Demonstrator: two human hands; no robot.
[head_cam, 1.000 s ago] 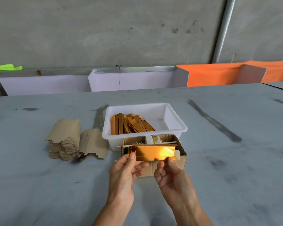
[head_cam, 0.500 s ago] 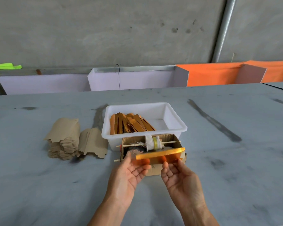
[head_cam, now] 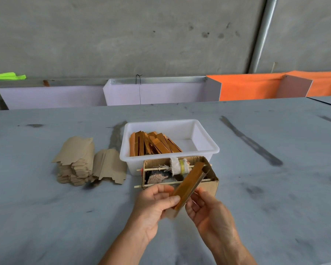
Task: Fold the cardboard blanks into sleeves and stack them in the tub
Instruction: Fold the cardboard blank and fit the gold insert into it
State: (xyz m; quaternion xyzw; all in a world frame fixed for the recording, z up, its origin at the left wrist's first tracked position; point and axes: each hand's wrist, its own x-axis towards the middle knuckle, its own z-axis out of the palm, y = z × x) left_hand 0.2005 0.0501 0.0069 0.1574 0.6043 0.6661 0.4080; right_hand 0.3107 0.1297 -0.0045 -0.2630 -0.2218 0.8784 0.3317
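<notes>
A gold cardboard sleeve [head_cam: 189, 185] is tilted up to the right, over a small brown box. My left hand [head_cam: 155, 204] pinches its lower end between thumb and fingers. My right hand [head_cam: 210, 213] has its fingers against the sleeve's right side, fingertips curled toward it. The white tub [head_cam: 204, 136] stands just beyond, with several folded gold sleeves [head_cam: 153, 143] leaning in its left half. A pile of brown flat blanks [head_cam: 75, 161] lies on the table to the left, with a second smaller pile [head_cam: 109, 167] leaning beside it.
A small open cardboard box [head_cam: 212, 183] with two wooden skewers, a cloth-wrapped roller and a tape roll sits against the tub's front. The grey table [head_cam: 46, 217] stretches all round. White and orange panels [head_cam: 246, 87] line the wall behind.
The gold piece went from a flat sheet held level, through a half-folded strip, to a closed sleeve turned diagonally. Both hands came closer together and nearer to me.
</notes>
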